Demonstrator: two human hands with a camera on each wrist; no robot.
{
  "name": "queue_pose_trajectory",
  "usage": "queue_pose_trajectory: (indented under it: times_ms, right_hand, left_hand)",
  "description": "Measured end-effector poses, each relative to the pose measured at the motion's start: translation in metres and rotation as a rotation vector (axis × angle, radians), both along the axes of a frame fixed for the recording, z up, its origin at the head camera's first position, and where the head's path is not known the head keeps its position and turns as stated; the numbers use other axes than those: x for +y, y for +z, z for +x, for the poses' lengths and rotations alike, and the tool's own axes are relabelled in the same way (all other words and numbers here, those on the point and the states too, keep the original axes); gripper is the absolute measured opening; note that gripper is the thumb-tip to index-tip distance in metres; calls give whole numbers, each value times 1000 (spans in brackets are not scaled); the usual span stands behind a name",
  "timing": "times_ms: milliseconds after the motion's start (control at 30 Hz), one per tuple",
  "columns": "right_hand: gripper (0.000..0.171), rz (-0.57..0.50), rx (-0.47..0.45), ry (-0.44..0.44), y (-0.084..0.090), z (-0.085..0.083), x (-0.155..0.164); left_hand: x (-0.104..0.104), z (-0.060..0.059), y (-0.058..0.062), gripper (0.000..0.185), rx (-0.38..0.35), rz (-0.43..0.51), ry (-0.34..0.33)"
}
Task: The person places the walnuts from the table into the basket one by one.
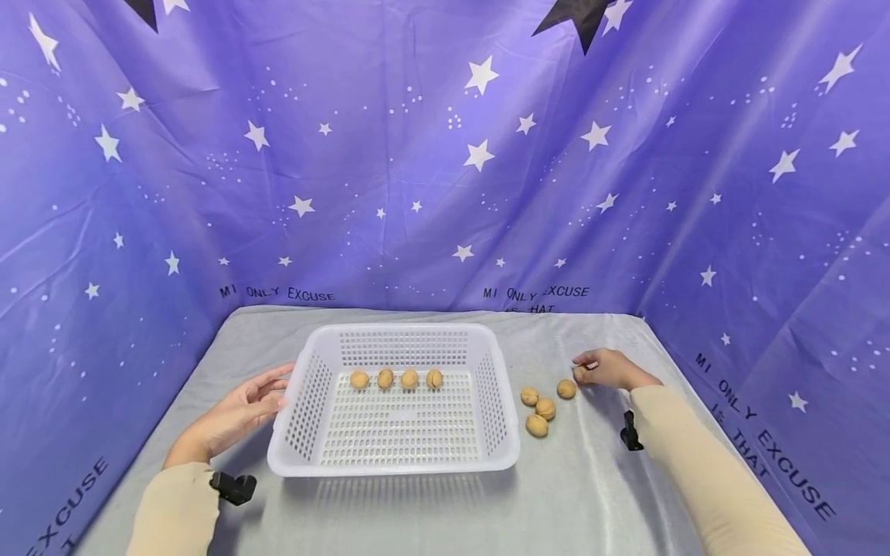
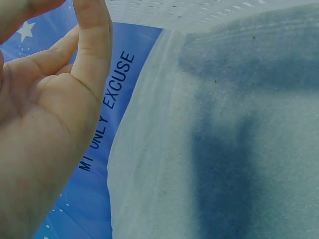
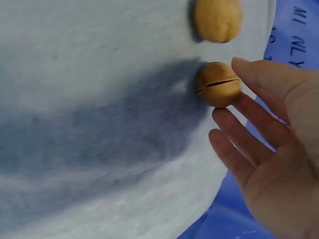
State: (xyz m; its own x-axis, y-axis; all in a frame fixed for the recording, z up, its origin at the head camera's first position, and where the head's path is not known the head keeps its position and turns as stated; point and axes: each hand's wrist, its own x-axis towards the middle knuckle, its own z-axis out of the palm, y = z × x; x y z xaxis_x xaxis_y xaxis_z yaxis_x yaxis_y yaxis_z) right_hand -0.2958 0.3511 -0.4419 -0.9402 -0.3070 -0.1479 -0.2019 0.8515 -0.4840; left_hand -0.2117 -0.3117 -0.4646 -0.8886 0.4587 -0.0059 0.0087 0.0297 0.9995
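A white perforated basket (image 1: 393, 463) stands mid-table with several walnuts (image 1: 396, 378) in a row near its far wall. Several more walnuts (image 1: 539, 411) lie on the grey cloth to its right. My left hand (image 1: 243, 405) is open, its straight fingers at the basket's left wall; the left wrist view shows that hand (image 2: 50, 104) holding nothing, the basket's edge (image 2: 199, 10) just beyond it. My right hand (image 1: 606, 369) is open beside the rightmost walnut (image 1: 566, 388). In the right wrist view its fingertips (image 3: 249, 69) touch a slit walnut (image 3: 218, 84), with another walnut (image 3: 218, 19) beyond.
The grey table cloth (image 1: 556, 502) is walled on three sides by a purple starry backdrop (image 1: 445, 193). Small black camera mounts sit at my left wrist (image 1: 232, 487) and right wrist (image 1: 630, 432). The table's right edge runs close to the right hand.
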Motion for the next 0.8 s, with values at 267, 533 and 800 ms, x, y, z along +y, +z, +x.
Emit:
queue_pose_trajectory:
  times_ms: [267, 533, 800]
  right_hand:
    - [41, -4, 87, -36, -10, 3, 7]
    - [39, -9, 74, -56, -11, 6, 7]
    - [37, -23, 169, -4, 9, 1, 0]
  left_hand:
    - [0, -4, 2, 65, 10, 3, -15]
    - [1, -3, 3, 66, 0, -8, -12]
    - [1, -2, 2, 67, 2, -7, -10]
